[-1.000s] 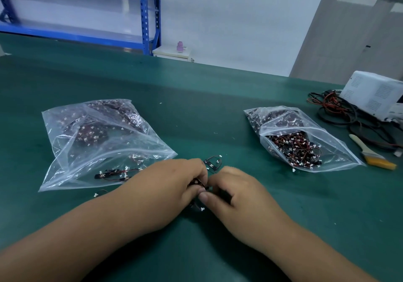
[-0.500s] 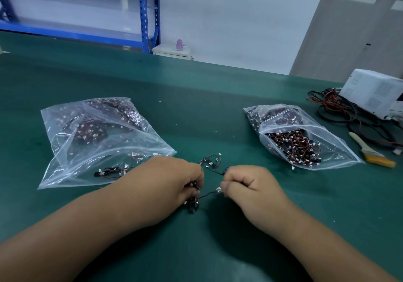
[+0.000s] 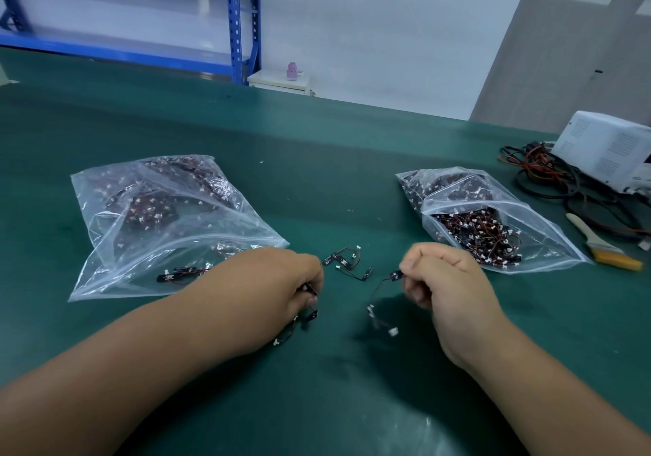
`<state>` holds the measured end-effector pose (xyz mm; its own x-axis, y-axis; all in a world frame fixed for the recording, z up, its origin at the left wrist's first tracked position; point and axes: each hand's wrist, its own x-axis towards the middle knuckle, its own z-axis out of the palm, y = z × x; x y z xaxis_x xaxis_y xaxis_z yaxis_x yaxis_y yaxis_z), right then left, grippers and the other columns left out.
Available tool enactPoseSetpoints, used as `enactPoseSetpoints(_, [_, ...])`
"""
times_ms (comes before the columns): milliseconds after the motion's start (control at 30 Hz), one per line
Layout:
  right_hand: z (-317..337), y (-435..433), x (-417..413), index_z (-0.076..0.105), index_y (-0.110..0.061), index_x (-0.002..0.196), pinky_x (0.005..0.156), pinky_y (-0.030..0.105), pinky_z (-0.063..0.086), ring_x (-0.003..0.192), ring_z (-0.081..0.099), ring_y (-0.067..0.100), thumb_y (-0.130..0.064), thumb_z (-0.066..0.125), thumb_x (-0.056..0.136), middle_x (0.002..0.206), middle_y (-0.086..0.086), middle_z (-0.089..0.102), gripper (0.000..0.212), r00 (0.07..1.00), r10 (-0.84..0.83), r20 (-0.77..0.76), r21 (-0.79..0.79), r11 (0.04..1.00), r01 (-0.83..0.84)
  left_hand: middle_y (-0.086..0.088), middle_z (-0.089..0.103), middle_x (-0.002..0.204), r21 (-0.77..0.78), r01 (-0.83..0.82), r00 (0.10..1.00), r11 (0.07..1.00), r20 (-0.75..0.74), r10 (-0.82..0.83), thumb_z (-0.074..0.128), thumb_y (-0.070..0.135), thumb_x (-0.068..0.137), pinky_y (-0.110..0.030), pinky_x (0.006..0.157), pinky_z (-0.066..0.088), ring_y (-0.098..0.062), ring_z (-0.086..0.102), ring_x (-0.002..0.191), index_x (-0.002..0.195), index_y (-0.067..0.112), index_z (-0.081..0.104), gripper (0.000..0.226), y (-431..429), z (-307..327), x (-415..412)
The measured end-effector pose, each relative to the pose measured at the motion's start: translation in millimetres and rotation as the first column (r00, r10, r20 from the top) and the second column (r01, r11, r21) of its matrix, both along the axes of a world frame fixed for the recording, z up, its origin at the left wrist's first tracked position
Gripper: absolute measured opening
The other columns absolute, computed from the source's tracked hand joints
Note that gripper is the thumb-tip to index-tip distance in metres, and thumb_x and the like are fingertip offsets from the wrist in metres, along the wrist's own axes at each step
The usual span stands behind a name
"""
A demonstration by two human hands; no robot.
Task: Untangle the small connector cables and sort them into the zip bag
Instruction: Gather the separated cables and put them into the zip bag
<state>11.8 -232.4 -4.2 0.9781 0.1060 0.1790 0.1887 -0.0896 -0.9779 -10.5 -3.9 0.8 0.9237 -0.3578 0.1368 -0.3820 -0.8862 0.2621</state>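
Observation:
My left hand point(image 3: 274, 286) pinches a small black connector cable point(image 3: 303, 321) whose white plug trails onto the green mat. My right hand point(image 3: 444, 286) pinches a second cable point(image 3: 378, 300), lifted, with its wire and white plug hanging down to the left. The two hands are apart. More loose cables point(image 3: 347, 262) lie on the mat between and just beyond them. A clear zip bag point(image 3: 169, 223) holding cables lies flat at the left, its mouth near my left hand. Another zip bag point(image 3: 493, 223), full of tangled red-and-black cables, lies at the right.
A white device point(image 3: 609, 149) with a heap of black and red leads point(image 3: 549, 180) stands at the far right, and a small brush point(image 3: 606, 244) lies beside the right bag. Blue shelving point(image 3: 239, 22) stands beyond the table's far edge.
My hands, close together over the tangle a second ago, have pulled apart. The right hand moved right and up with one cable freed; the left kept hold of the other.

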Motion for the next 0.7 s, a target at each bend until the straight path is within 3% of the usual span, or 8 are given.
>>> enactPoseSetpoints(233, [-5.0,-6.0,6.5,0.059,-0.017,0.051,0.047,0.017,0.033,0.05,0.041,0.01,-0.025,0.06,0.071,0.055,0.007,0.049,0.021,0.996,-0.087,0.029,-0.031,0.996,0.088,0.017,0.059,0.088,0.012,0.008,1.0,1.0,0.025,-0.008,0.054,0.045,0.093,-0.022,0.067,0.039,-0.004,0.051,0.082,0.098,0.039,0.051,0.008,-0.2,0.6,-1.1])
enactPoseSetpoints(433, [-10.1,-7.0,8.9,0.065,-0.014,0.068,0.049,0.021,0.034,0.052,0.04,0.011,-0.032,0.064,0.08,0.052,-0.006,0.05,0.022,0.979,-0.175,0.105,-0.189,0.963,0.192,0.016,0.059,0.087,-0.01,-0.009,0.999,1.0,0.032,0.009,0.055,0.045,0.093,-0.023,0.067,0.039,-0.005,0.051,0.083,0.094,0.041,0.051,0.005,-0.4,1.4,-1.3])
enactPoseSetpoints(500, [-10.4,-7.2,9.3,0.064,-0.011,0.069,0.048,0.019,0.034,0.05,0.039,0.009,-0.026,0.067,0.085,0.053,-0.004,0.05,0.022,0.976,-0.178,0.125,-0.2,0.959,0.2,0.017,0.059,0.085,-0.019,-0.019,0.999,1.0,0.03,0.019,0.056,0.043,0.092,-0.022,0.067,0.04,-0.004,0.051,0.082,0.093,0.039,0.053,0.005,1.1,2.5,-0.3])
enactPoseSetpoints(600, [-9.5,-8.1,8.2,0.058,-0.004,0.066,0.046,0.018,0.03,0.049,0.033,0.01,-0.029,0.069,0.077,0.054,0.003,0.044,0.029,0.978,-0.164,0.127,-0.18,0.966,0.186,0.019,0.062,0.077,-0.057,-0.049,0.999,0.997,0.011,0.05,0.06,0.042,0.09,-0.019,0.062,0.041,0.002,0.054,0.077,0.089,0.037,0.057,0.005,5.7,7.0,1.9])
enactPoseSetpoints(700, [-10.3,-7.2,6.5,0.06,-0.007,0.066,0.045,0.017,0.029,0.049,0.034,0.008,-0.022,0.076,0.082,0.053,0.001,0.044,0.028,0.99,-0.104,0.097,-0.25,0.96,0.125,0.036,0.058,0.084,-0.102,-0.078,0.997,0.992,-0.013,0.077,0.063,0.042,0.088,-0.016,0.055,0.035,0.013,0.052,0.079,0.084,0.037,0.059,0.008,10.4,8.5,3.1])
